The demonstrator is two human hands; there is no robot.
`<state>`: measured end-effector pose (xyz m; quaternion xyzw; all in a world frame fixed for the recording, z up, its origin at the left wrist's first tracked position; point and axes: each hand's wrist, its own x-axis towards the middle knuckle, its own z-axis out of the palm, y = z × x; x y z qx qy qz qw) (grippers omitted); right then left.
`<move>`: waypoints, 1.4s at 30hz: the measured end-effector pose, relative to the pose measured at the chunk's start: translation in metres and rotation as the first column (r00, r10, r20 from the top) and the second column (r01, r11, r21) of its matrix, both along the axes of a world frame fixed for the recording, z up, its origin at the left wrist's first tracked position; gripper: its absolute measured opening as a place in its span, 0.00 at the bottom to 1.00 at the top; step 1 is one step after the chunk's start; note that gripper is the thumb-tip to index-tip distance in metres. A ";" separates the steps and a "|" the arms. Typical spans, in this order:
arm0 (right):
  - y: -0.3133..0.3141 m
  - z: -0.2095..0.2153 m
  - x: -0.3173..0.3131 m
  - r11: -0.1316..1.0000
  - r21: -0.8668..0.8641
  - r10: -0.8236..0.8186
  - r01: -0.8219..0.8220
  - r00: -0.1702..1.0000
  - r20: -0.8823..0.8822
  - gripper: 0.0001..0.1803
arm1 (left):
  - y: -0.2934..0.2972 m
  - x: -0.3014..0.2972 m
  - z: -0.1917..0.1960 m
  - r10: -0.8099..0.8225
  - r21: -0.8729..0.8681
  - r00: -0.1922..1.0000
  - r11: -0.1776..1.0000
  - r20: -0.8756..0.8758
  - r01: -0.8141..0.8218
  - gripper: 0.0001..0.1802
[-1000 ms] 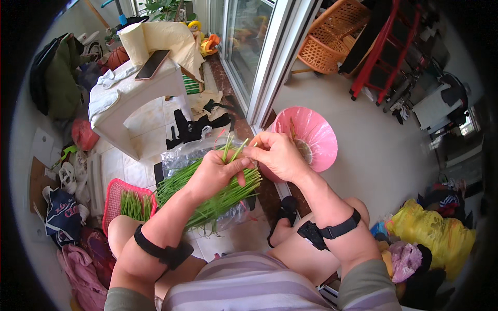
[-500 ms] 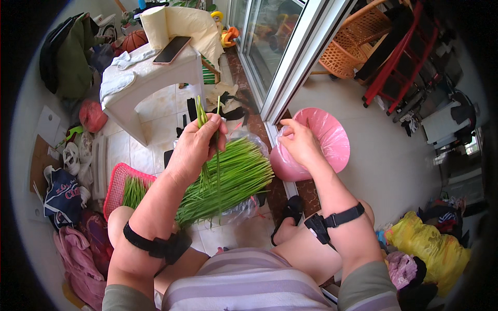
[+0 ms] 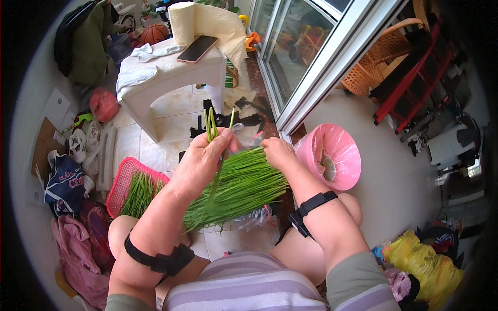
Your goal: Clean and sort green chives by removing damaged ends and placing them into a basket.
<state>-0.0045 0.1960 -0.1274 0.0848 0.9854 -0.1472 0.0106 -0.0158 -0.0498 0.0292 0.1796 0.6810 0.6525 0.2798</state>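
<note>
A few garlic chives (image 3: 210, 124) stand upright in my left hand (image 3: 199, 158), which is closed around them above the pile. Below lies a big heap of green chives (image 3: 238, 184) on a clear plastic bag (image 3: 254, 217), pale ends to the right. At the heap's upper right end is my right hand (image 3: 280, 154), its fingertips drawn together; whatever they may pinch is too small to make out. Close beside that hand stands a pink bin (image 3: 350, 155) with a clear liner and some scraps inside. To the left, a pink basket (image 3: 115, 194) holds more chives (image 3: 136, 199).
Ahead stands a white stool (image 3: 171, 80) bearing a phone (image 3: 197, 48), a paper roll (image 3: 182, 23) and white cloths. A sliding door frame (image 3: 306, 93) runs past the bin. Bags and clothes line the left wall; a yellow bag (image 3: 423, 259) lies at right.
My right hand has moved from over the bin's rim left to the end of the chive heap. My left hand still holds its chives. The view has shifted slightly.
</note>
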 end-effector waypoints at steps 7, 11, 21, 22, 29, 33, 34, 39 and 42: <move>-0.025 -0.006 -0.017 0.995 -0.050 0.086 -0.086 0.996 0.009 0.13 | -0.010 -0.002 0.002 -0.023 0.100 1.000 0.995 0.017 0.021 0.19; -0.023 -0.022 -0.023 0.998 0.015 0.057 -0.058 0.996 0.063 0.14 | -0.008 -0.003 -0.002 -0.018 0.193 1.000 0.981 -0.001 0.017 0.19; -0.020 -0.014 -0.020 0.996 -0.039 0.085 -0.082 0.991 0.100 0.08 | -0.007 -0.005 -0.003 0.000 0.272 1.000 0.962 0.020 -0.005 0.18; -0.020 -0.011 -0.019 0.996 -0.038 0.081 -0.078 0.992 0.101 0.08 | -0.005 -0.005 -0.003 -0.033 0.370 0.981 0.928 0.192 -0.041 0.17; -0.024 0.030 -0.001 0.981 -0.034 0.194 -0.192 0.977 0.084 0.06 | -0.001 -0.009 -0.009 0.109 0.182 0.987 0.975 0.121 -0.130 0.15; -0.020 0.065 0.020 0.973 -0.050 0.220 -0.227 0.969 -0.112 0.04 | 0.008 -0.009 -0.012 0.120 0.093 0.991 0.988 0.060 -0.126 0.12; -0.020 0.077 0.024 0.975 -0.044 0.212 -0.218 0.971 -0.115 0.04 | 0.011 -0.009 -0.013 0.132 0.039 0.991 0.990 -0.007 -0.132 0.11; -0.013 0.120 0.048 0.926 -0.333 0.142 -0.178 0.981 -0.132 0.08 | 0.023 -0.014 -0.037 0.090 -0.062 0.974 0.993 -0.209 -0.105 0.13; -0.007 0.132 0.061 0.895 -0.420 0.100 -0.149 0.986 -0.137 0.09 | 0.038 -0.006 -0.034 -0.044 -0.223 0.970 0.975 -0.239 -0.011 0.12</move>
